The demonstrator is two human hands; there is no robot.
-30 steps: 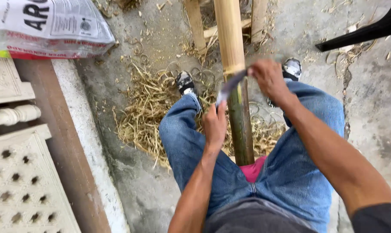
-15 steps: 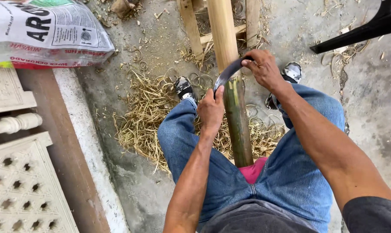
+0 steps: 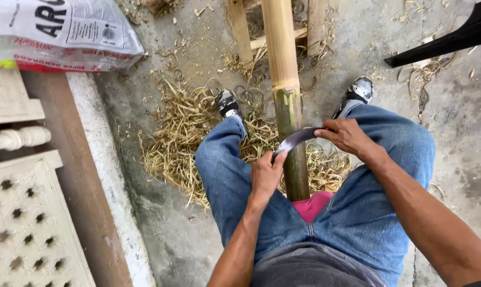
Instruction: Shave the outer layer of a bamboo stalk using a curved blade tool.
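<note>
Where the bamboo pole (image 3: 289, 133) runs out from between my knees, I see its long axis pointing straight away from me, green near me, pale and stripped farther on. My left hand (image 3: 266, 175) is curled shut on one end of the curved blade (image 3: 296, 139); my right hand (image 3: 346, 135) is closed on the other end, blade lying across the pole. Shavings (image 3: 182, 138) litter the concrete by my shoes. Far left: a white plastic sack (image 3: 60, 32), dark print, red strip below.
</note>
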